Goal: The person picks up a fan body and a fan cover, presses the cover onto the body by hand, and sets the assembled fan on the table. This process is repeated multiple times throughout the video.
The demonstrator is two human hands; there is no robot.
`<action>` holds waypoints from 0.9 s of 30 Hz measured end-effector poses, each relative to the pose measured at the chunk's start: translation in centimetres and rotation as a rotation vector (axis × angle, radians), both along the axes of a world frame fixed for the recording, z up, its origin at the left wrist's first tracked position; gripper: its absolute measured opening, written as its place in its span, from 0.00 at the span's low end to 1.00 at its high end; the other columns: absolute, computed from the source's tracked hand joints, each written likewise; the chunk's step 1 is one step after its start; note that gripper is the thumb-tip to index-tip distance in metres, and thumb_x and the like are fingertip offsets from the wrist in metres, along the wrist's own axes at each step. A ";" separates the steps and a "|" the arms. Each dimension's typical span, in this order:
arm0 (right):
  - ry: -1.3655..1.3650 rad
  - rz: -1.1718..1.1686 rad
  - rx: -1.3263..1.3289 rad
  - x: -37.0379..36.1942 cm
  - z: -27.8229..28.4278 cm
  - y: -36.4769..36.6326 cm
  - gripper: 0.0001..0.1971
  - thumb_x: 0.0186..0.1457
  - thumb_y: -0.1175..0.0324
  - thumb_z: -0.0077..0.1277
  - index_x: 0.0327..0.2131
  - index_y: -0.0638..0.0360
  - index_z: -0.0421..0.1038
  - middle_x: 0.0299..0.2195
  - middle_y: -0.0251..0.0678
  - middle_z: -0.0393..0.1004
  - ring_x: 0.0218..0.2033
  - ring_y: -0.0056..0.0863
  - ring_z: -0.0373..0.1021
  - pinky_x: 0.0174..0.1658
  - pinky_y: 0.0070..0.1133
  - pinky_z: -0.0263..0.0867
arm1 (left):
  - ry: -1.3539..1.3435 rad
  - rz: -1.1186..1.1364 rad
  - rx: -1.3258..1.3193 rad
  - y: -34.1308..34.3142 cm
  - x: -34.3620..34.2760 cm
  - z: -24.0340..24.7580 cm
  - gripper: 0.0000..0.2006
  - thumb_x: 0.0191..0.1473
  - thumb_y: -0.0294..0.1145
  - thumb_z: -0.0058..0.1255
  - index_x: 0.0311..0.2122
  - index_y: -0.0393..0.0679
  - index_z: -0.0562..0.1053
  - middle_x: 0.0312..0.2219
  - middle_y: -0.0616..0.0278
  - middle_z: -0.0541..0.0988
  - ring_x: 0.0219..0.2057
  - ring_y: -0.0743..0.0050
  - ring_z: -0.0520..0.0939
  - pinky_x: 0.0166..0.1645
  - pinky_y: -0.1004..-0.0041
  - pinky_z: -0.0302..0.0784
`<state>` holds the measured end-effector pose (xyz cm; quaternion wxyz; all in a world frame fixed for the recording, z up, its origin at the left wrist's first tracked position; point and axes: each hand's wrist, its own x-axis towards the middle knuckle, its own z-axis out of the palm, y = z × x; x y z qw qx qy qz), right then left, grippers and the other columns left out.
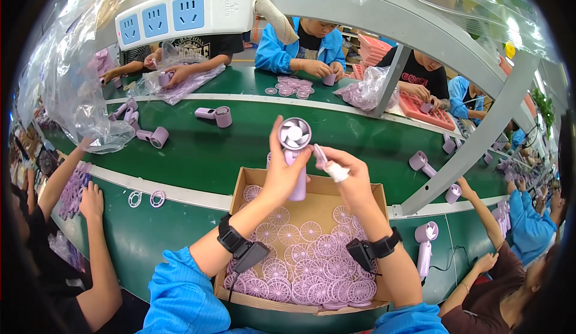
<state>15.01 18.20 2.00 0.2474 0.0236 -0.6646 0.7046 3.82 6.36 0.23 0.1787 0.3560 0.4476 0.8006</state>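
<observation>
My left hand (281,171) is wrapped round the handle of a light purple handheld fan (295,134). The fan is upright, with its white blades facing me and uncovered. Close beside it, my right hand (355,181) pinches a thin purple fan grille (320,155), which shows nearly edge-on. A white wrap covers one finger of that hand. Below both hands a cardboard box (318,204) holds many round purple spoked grilles (324,268), piled thickest at the near side. Both wrists wear black straps with small black units.
A green conveyor (180,127) runs across, carrying fans such as one (222,117) beyond my left hand. Two rings (157,198) lie on the left bench; another fan (425,244) lies right of the box. A slanted metal post (474,136) and power strip (186,13) stand near. Co-workers sit around.
</observation>
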 end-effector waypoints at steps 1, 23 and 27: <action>0.070 -0.236 0.415 0.1 0.5 -0.5 0.18 0.49 0.70 0.55 0.45 0.63 0.70 0.45 0.42 0.70 0.44 0.37 0.68 0.47 0.28 0.67 | -0.044 -0.032 -0.079 0.0 0.0 0.0 0.40 0.50 0.20 0.49 0.64 0.50 0.42 0.46 0.56 0.67 0.38 0.73 0.76 0.41 0.73 0.75; 0.284 -0.732 1.182 0.2 0.6 -1.2 0.21 0.34 0.75 0.62 0.39 0.58 0.74 0.45 0.43 0.68 0.43 0.40 0.66 0.45 0.31 0.65 | 0.418 0.066 -0.274 0.2 1.2 -0.8 0.37 0.50 0.20 0.45 0.64 0.54 0.47 0.46 0.45 0.72 0.43 0.55 0.78 0.46 0.68 0.73; 0.289 -0.737 1.208 0.3 0.6 -1.2 0.21 0.34 0.76 0.62 0.39 0.58 0.74 0.45 0.43 0.69 0.43 0.40 0.66 0.45 0.31 0.65 | 0.421 0.051 -0.256 0.4 1.3 -0.9 0.37 0.50 0.21 0.45 0.64 0.53 0.46 0.46 0.44 0.72 0.44 0.53 0.78 0.46 0.67 0.72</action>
